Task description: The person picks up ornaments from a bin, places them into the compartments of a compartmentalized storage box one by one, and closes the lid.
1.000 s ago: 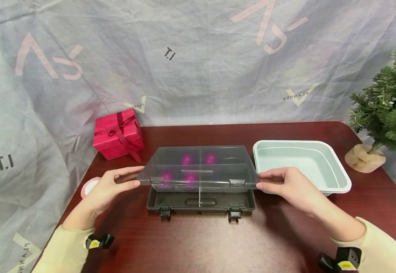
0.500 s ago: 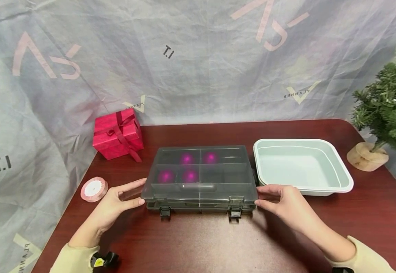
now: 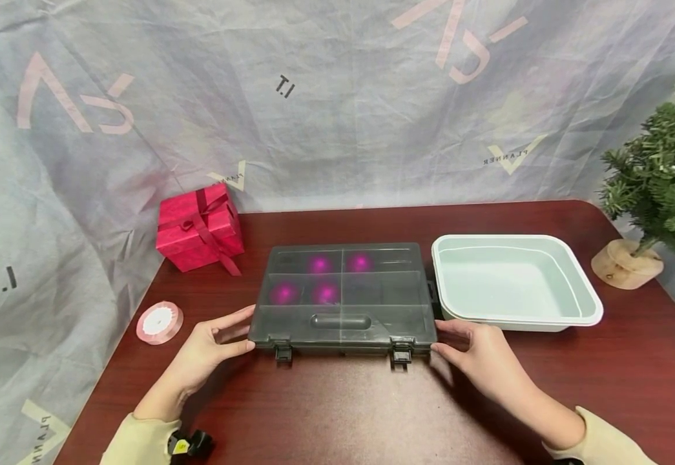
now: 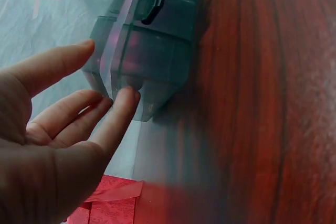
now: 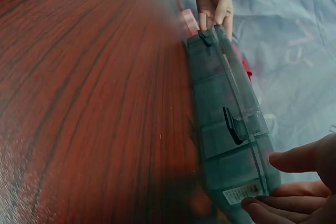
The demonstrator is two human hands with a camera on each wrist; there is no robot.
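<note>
A dark translucent compartment box lies flat on the table, its hinged lid down over the base. Several round magenta things show blurred through the lid, in separate compartments. Both front latches stick outward, unfastened. At the box's left front corner my left hand holds the lid's edge, thumb and fingers spread apart. In the left wrist view the fingertips sit at the box's end wall. My right hand holds the opposite corner the same way, close to a white label on the side.
A pale green tub stands right beside the box. Behind it on the right is a small artificial tree on a wooden base. A red gift box sits back left, with a pink ribbon roll nearer the left edge.
The lid, raised at its front edge a second ago, has come down onto the base. Both hands have moved down and toward me with it.
</note>
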